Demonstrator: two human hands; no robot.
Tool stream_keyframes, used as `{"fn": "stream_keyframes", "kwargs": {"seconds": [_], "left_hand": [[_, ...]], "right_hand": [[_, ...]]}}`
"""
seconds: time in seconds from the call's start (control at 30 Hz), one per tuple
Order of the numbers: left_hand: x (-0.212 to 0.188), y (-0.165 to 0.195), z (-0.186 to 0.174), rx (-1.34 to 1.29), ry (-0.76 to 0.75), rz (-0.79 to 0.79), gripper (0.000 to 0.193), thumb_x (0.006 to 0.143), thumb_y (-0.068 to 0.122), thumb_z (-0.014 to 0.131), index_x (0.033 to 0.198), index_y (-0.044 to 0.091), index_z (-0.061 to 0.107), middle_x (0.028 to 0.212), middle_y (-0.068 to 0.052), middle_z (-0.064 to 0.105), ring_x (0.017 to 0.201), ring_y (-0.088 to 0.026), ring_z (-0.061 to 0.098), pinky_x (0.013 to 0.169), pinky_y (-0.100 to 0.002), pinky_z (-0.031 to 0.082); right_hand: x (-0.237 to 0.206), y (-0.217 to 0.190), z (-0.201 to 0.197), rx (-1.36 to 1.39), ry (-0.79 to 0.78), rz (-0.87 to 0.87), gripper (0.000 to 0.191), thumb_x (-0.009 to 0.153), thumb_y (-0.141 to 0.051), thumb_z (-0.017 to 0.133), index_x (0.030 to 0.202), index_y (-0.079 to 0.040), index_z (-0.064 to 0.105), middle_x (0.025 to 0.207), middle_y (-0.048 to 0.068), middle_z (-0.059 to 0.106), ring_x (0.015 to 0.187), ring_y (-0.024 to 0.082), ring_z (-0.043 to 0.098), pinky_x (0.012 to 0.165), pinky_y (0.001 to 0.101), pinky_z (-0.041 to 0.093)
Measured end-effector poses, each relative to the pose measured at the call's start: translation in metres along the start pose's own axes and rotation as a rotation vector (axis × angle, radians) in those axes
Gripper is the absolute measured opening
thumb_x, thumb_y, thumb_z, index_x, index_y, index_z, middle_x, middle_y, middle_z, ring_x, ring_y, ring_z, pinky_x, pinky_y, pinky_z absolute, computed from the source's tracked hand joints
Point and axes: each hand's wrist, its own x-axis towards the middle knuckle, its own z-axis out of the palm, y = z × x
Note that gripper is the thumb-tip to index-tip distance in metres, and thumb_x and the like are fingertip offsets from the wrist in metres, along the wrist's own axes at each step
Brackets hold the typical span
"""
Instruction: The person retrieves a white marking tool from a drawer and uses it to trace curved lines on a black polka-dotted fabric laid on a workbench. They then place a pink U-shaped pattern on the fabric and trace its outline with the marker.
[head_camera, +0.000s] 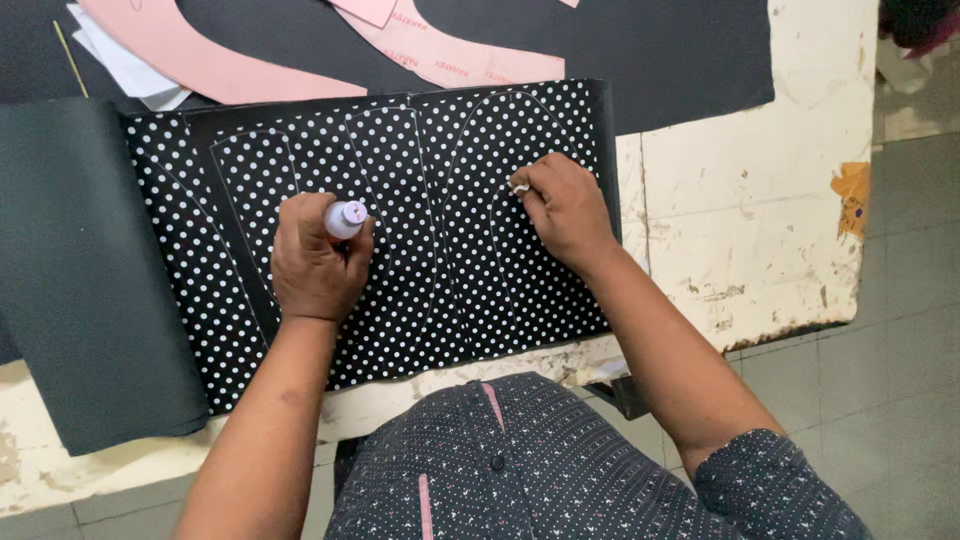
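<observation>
A black sheet with white polka dots (420, 250) lies across the worktable, with curved outlines drawn on it. My left hand (315, 262) rests on the sheet's left-middle part, closed around a small white bottle (346, 218) that stands upright. My right hand (568, 210) presses on the sheet's right part, its fingers pinching a small white piece, perhaps chalk (520, 187), at one of the drawn lines.
A plain dark sheet (80, 270) extends left over the table's front edge. Pink curved paper patterns (240, 60) and white paper lie at the back on black material (650, 50). The worn white tabletop (750, 200) shows at right, grey floor beyond.
</observation>
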Motion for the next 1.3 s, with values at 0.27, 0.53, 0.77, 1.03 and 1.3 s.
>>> {"fn": "stream_keyframes", "kwargs": {"seconds": [0.27, 0.53, 0.77, 1.03, 1.3], "left_hand": [[-0.003, -0.008, 0.001, 0.012, -0.035, -0.022, 0.049, 0.097, 0.025, 0.077, 0.130, 0.019, 0.042, 0.114, -0.011, 0.058, 0.093, -0.035, 0.065, 0.072, -0.048, 0.055], [-0.005, -0.010, 0.002, 0.013, -0.031, -0.018, 0.049, 0.096, 0.024, 0.077, 0.131, 0.019, 0.042, 0.115, -0.011, 0.057, 0.092, -0.034, 0.065, 0.072, -0.047, 0.055], [-0.004, -0.010, 0.002, -0.004, -0.033, -0.036, 0.048, 0.097, 0.025, 0.077, 0.130, 0.019, 0.042, 0.114, -0.011, 0.057, 0.092, -0.034, 0.065, 0.072, -0.047, 0.055], [-0.004, -0.010, 0.002, -0.016, -0.027, -0.036, 0.048, 0.096, 0.024, 0.077, 0.130, 0.019, 0.043, 0.114, -0.010, 0.057, 0.092, -0.034, 0.065, 0.072, -0.047, 0.055], [-0.004, -0.009, 0.002, -0.013, -0.005, -0.026, 0.048, 0.096, 0.024, 0.077, 0.130, 0.020, 0.044, 0.114, -0.010, 0.058, 0.091, -0.034, 0.065, 0.071, -0.046, 0.055]], "right_hand": [[0.011, 0.003, 0.004, -0.260, -0.006, -0.227, 0.013, 0.090, -0.004, 0.071, 0.100, -0.012, 0.069, 0.093, 0.004, 0.060, 0.091, 0.025, 0.061, 0.080, 0.0408, 0.043], [0.011, 0.006, 0.005, -0.223, -0.034, -0.214, 0.014, 0.089, -0.003, 0.071, 0.100, -0.012, 0.069, 0.094, 0.003, 0.061, 0.091, 0.025, 0.061, 0.081, 0.0395, 0.042], [0.013, 0.010, -0.003, -0.248, -0.045, -0.105, 0.008, 0.090, -0.005, 0.071, 0.095, -0.011, 0.072, 0.089, 0.005, 0.062, 0.087, 0.026, 0.061, 0.079, 0.0411, 0.044], [0.006, 0.005, 0.004, 0.080, -0.117, 0.075, 0.009, 0.093, -0.011, 0.072, 0.101, -0.007, 0.071, 0.096, 0.007, 0.068, 0.087, 0.026, 0.067, 0.077, 0.0368, 0.053], [0.008, -0.001, 0.014, -0.168, -0.065, -0.146, 0.006, 0.087, -0.007, 0.071, 0.092, -0.008, 0.068, 0.087, 0.008, 0.062, 0.084, 0.029, 0.064, 0.075, 0.0420, 0.052]]}}
